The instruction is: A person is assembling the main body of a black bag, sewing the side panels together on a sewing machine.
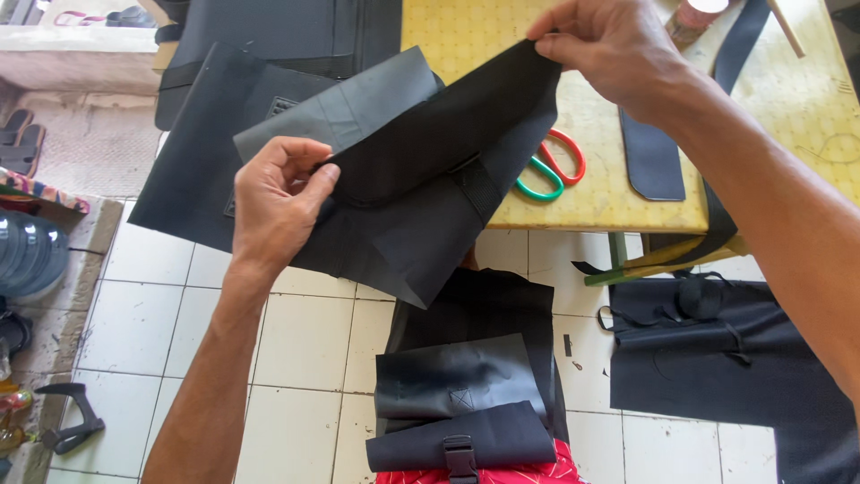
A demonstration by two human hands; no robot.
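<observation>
The left hand point(278, 202) pinches the lower corner of a black fabric panel point(430, 179); the right hand point(609, 49) nips its upper edge, holding it stretched above the yellow bench point(582, 202). Red-and-green scissors point(551, 170) lie beneath. More cut black pieces point(466, 385) lie on the tiled floor point(296, 341); this panel looks cut but unassembled.

My yellow table point(573, 202) carried scissors point(551, 170) with red and green handles and a dark strap piece point(651, 161). The white tiled floor point(296, 332) held black fabric pieces point(717, 350).
</observation>
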